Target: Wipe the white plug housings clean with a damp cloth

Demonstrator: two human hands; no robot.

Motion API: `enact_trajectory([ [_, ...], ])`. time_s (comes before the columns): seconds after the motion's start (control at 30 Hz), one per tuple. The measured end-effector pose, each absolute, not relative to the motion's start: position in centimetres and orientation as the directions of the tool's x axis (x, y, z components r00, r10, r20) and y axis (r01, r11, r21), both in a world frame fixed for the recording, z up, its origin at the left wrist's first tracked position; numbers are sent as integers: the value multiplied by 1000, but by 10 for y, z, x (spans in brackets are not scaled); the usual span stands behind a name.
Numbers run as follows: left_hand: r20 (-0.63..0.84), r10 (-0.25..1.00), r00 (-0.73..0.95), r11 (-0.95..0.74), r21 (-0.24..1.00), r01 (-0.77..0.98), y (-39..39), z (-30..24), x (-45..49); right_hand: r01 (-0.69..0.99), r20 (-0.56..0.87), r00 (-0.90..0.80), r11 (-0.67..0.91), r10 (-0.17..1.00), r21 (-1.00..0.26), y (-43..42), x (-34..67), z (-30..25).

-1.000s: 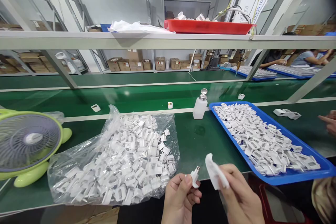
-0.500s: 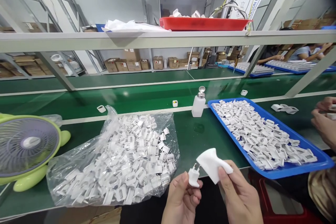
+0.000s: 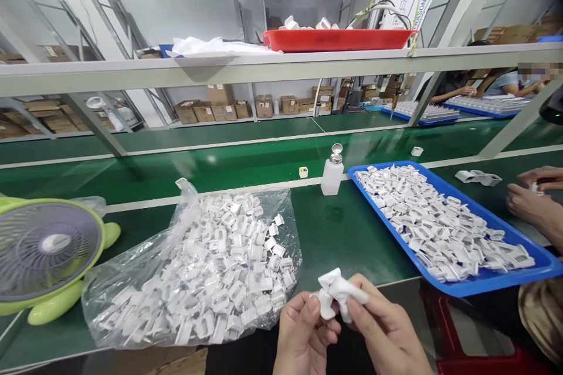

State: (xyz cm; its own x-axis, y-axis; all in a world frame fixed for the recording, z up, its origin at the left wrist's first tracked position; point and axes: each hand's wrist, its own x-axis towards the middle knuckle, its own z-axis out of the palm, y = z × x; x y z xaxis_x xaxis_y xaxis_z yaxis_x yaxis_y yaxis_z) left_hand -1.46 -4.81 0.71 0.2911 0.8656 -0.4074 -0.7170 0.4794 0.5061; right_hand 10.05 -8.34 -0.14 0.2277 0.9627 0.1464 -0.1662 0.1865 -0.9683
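Observation:
Pinched between the fingers of my left hand (image 3: pixel 303 325) is a white plug housing (image 3: pixel 326 306); its two metal pins, seen earlier, are now covered. My right hand (image 3: pixel 380 319) grips a folded white cloth (image 3: pixel 341 287) and presses it over the pin end of the plug. Left of my hands, a clear plastic bag (image 3: pixel 145 281) lies spread open with many white plug housings (image 3: pixel 220 269) in it. To the right, a blue tray (image 3: pixel 422 272) holds a heap of similar white parts (image 3: pixel 440 222).
A white pump bottle (image 3: pixel 332 176) stands behind my hands. At the left is a green fan (image 3: pixel 53 246). Small white pieces ride on the green belt (image 3: pixel 246 164). A co-worker's hands (image 3: pixel 534 199) are at the right edge. A shelf carries a red tray (image 3: pixel 338 41).
The cloth has moved left and down onto the plug and now wraps its pins. White pieces on the belt have shifted right. The co-worker's hands have moved slightly left.

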Motion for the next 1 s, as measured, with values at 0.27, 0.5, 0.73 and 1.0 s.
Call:
enact_trajectory([
  [0.27, -450, 847, 282, 503, 511, -697, -48, 12, -11, 292, 430, 458, 326, 778, -899, -87, 101, 4],
  [0.5, -197, 980, -36, 138, 795, -591, -56, 0, -8, -66, 215, 277, 242, 937, -968, -84, 113, -10],
  [0.73, 648, 726, -229, -636, 760, 135, -54, -16, -11, 353, 405, 502, 247, 764, -902, -90, 124, -7],
  [1.0, 865, 498, -56, -732, 454, 508, -61, -16, -18, 579, 629, 20, 504, 777, -641, -98, 115, 6],
])
